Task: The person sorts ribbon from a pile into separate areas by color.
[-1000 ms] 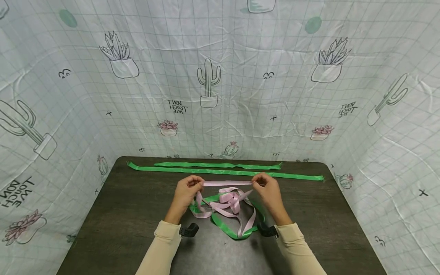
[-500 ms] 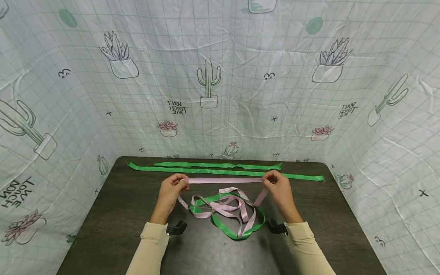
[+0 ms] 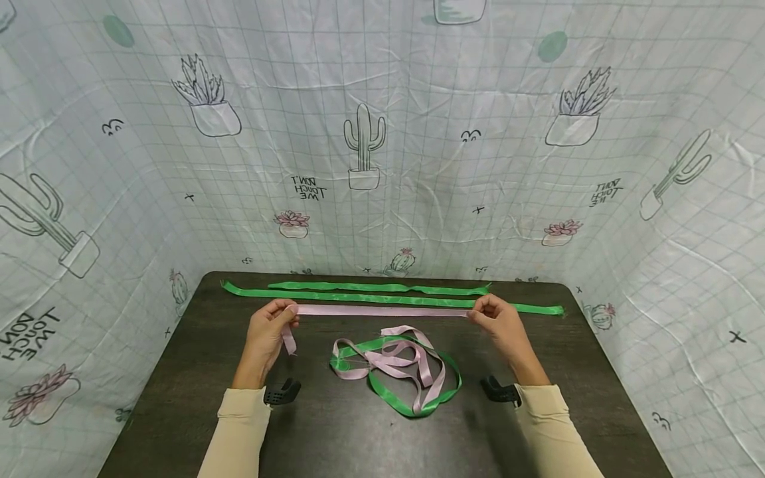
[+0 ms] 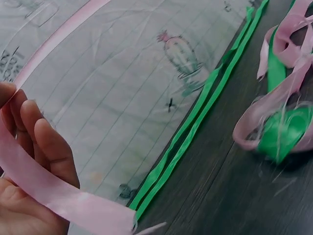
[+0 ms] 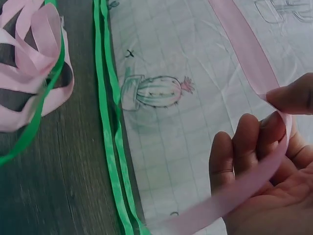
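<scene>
A pink ribbon [image 3: 382,311] is stretched across the lower centre of the head view, pinched between thumb and fingers by the left hand [image 3: 261,340] and the right hand [image 3: 507,336]. Below it, a pink-and-green tangle [image 3: 394,360] is seen; above, two green strips [image 3: 358,298] are laid along the table's [image 3: 185,372] upper edge.

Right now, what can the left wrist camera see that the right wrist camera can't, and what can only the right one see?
Only the left wrist view shows the left hand, pinching a long pale-pink fabric ribbon, and that side's loose end.

Only the right wrist view shows the right hand, pinching the same ribbon farther along.

Both show parts of that ribbon, two long green fabric ribbons side by side, a tangled pile of pink and green ribbon, the dark wood-grain table, and the white grid cloth printed with cacti.
</scene>
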Demonstrator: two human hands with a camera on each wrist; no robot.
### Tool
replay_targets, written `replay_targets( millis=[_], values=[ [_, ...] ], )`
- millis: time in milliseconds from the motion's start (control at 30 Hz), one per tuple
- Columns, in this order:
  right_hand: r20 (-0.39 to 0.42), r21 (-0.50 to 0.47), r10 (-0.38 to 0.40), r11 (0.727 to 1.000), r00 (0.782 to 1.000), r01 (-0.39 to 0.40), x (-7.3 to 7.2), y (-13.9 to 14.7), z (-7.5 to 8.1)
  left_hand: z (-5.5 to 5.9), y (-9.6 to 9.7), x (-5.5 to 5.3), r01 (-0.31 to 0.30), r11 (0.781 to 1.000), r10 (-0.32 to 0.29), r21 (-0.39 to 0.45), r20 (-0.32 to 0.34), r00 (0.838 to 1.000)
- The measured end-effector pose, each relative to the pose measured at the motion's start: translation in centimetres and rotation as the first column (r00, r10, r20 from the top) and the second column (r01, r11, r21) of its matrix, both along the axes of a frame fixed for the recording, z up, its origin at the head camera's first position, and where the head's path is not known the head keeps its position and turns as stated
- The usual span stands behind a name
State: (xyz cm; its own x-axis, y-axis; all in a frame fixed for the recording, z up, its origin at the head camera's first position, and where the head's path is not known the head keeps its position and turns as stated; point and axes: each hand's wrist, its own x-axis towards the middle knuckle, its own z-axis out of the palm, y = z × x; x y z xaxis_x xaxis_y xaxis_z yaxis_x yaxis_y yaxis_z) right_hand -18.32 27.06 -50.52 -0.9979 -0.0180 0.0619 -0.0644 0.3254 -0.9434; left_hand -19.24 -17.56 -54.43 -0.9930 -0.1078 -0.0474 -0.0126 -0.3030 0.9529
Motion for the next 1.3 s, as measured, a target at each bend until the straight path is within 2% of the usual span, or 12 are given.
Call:
replay_targets(
  millis=[200, 467, 567, 733, 900, 1033, 1100, 1300],
  values=[
    [0.047, -0.053, -0.022, 0.998, 0.999, 0.024, 0.1, 1.6, 0.3, -0.1, -2.2, 0.3, -0.029, 0.999, 0.029, 0.031, 0.005, 1.0],
    [0.095, -0.242, -0.053, 0.967, 0.994, 0.075, 0.5, 3.2, 0.1, -0.3, -4.6, 1.0, -0.049, 0.996, 0.046, 0.071, 0.033, 0.998],
    [0.092, -0.356, -0.05, 0.931, 0.994, 0.079, 0.7, 3.6, -0.1, -0.4, -5.3, 1.3, -0.057, 0.994, 0.054, 0.096, 0.033, 0.998],
    [0.085, -0.532, -0.054, 0.842, 0.995, 0.091, 0.8, 4.1, -0.6, -0.7, -6.2, 1.6, -0.078, 0.986, 0.072, 0.15, 0.044, 0.996],
    [0.125, -0.633, -0.104, 0.757, 0.987, 0.16, 0.7, 4.3, -0.9, -0.7, -6.7, 1.6, -0.094, 0.97, 0.083, 0.225, 0.057, 0.995],
    [0.174, -0.675, -0.155, 0.701, 0.973, 0.232, 0.4, 4.1, -0.7, -0.7, -6.8, 1.4, -0.104, 0.962, 0.089, 0.254, 0.071, 0.994],
    [0.2, -0.683, -0.176, 0.68, 0.964, 0.265, 0.3, 3.9, -0.6, -0.7, -6.8, 1.3, -0.11, 0.959, 0.092, 0.261, 0.079, 0.993],
    [0.23, -0.695, -0.198, 0.652, 0.953, 0.303, 0.0, 3.9, -0.4, -0.7, -7.0, 1.3, -0.112, 0.944, 0.097, 0.31, 0.065, 0.993]
  ],
)
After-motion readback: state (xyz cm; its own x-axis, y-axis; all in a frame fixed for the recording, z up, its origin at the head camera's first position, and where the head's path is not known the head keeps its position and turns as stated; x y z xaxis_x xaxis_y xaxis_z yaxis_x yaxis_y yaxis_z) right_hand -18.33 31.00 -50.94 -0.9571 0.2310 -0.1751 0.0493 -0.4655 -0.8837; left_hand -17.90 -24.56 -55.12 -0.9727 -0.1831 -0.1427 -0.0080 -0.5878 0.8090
